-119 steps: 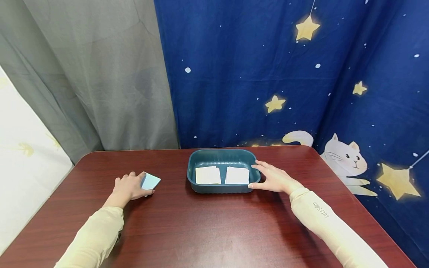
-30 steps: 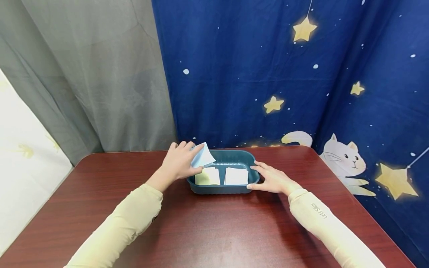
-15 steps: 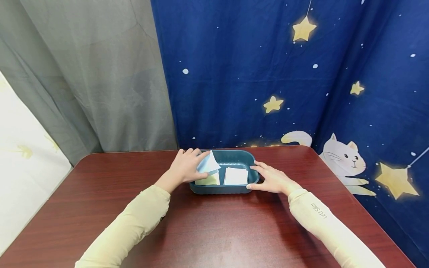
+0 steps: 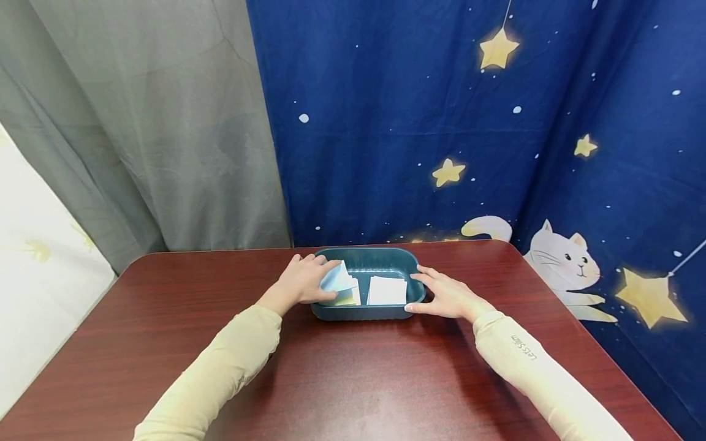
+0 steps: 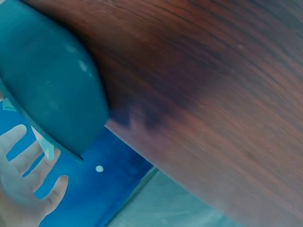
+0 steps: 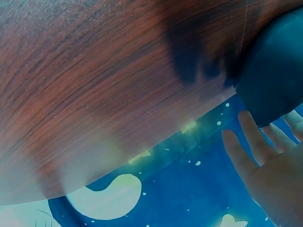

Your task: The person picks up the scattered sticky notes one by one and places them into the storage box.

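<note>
My left hand (image 4: 302,282) pinches a light-blue paper stack (image 4: 337,279) between thumb and fingers, low inside the left end of a dark teal plastic bin (image 4: 361,313). Beneath the blue paper, a pale yellow stack (image 4: 347,299) is partly covered. A white paper stack (image 4: 387,291) lies beside it, in the bin's right half. My right hand (image 4: 449,295) holds the bin's right end, thumb at the front rim and fingers over the side rim. In the left wrist view, a pale paper edge (image 5: 46,145) shows by the fingers, below the bin's wall (image 5: 52,75).
The bin stands near the back edge of a reddish-brown wooden table (image 4: 353,373). Behind the table hang a grey curtain (image 4: 204,153) and a blue curtain (image 4: 386,122) with stars and a cat.
The left hand picked up the blue stack from the table's left side and carried it right, then lowered it into the bin over the yellow stack. The right hand kept its place.
</note>
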A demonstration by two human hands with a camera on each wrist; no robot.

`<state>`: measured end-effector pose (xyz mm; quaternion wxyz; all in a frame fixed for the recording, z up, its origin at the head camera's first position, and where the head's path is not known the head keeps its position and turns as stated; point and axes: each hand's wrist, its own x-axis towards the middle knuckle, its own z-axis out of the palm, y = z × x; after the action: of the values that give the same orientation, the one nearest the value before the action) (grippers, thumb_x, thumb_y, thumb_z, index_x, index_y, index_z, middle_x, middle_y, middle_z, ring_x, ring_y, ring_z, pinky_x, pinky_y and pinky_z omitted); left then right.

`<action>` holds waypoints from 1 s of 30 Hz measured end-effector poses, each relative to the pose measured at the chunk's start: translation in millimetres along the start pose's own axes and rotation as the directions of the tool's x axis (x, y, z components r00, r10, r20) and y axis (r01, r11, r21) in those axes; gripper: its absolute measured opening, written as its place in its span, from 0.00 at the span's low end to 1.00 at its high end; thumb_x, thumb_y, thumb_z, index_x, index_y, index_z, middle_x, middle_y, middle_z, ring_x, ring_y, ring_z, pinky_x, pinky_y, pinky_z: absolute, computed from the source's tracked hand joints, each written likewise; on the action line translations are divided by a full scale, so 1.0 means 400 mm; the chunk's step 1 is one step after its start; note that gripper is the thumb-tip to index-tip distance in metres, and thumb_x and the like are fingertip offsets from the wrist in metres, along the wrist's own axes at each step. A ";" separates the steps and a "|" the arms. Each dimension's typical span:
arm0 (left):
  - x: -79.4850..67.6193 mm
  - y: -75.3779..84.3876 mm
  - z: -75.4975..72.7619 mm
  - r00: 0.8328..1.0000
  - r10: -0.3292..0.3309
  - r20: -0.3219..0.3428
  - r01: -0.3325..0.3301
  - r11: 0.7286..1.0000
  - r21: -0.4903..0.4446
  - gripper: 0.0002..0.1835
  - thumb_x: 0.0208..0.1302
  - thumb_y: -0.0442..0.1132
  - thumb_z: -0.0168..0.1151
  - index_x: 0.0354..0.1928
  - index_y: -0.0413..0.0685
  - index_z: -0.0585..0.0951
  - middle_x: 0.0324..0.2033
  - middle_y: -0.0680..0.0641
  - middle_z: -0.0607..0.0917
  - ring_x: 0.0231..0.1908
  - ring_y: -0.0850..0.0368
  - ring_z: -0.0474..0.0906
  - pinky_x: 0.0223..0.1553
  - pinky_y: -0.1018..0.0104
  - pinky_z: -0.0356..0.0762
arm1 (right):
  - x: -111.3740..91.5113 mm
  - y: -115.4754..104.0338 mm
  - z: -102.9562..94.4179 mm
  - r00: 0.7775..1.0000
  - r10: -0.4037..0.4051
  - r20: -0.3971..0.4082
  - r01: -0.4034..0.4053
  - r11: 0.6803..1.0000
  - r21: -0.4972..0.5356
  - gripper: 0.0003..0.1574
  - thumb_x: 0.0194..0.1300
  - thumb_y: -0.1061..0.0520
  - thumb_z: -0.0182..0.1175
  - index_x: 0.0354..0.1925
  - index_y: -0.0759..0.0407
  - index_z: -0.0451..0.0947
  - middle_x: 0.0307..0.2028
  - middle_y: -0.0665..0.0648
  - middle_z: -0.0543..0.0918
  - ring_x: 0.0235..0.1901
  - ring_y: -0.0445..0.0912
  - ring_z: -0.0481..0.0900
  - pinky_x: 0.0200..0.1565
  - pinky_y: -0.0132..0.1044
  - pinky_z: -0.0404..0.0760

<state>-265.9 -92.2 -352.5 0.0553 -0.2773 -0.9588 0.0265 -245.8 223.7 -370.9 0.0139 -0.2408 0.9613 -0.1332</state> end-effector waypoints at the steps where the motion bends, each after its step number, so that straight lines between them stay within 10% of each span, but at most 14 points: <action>1: 0.000 -0.002 0.003 1.000 0.004 0.003 -0.004 1.000 -0.001 0.38 0.47 0.63 0.56 0.61 0.56 0.66 0.47 0.47 0.74 0.46 0.50 0.69 0.45 0.49 0.62 | 0.000 0.000 -0.001 1.000 0.001 0.000 -0.001 1.000 0.001 0.54 0.44 0.24 0.53 0.61 0.54 0.63 0.63 0.56 0.57 0.58 0.54 0.60 0.48 0.57 0.63; 30: 0.040 -0.013 0.028 0.972 0.069 0.223 -0.063 0.997 -0.037 0.41 0.45 0.56 0.66 0.64 0.60 0.61 0.51 0.47 0.71 0.50 0.49 0.67 0.50 0.47 0.58 | -0.001 -0.001 0.002 1.000 -0.006 -0.010 0.006 1.000 -0.007 0.54 0.44 0.23 0.52 0.61 0.54 0.64 0.63 0.56 0.58 0.58 0.54 0.60 0.48 0.56 0.64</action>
<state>-283.5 -88.4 -361.7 -0.0583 -0.3050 -0.9495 0.0454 -245.0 223.4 -371.7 0.0077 -0.2431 0.9611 -0.1309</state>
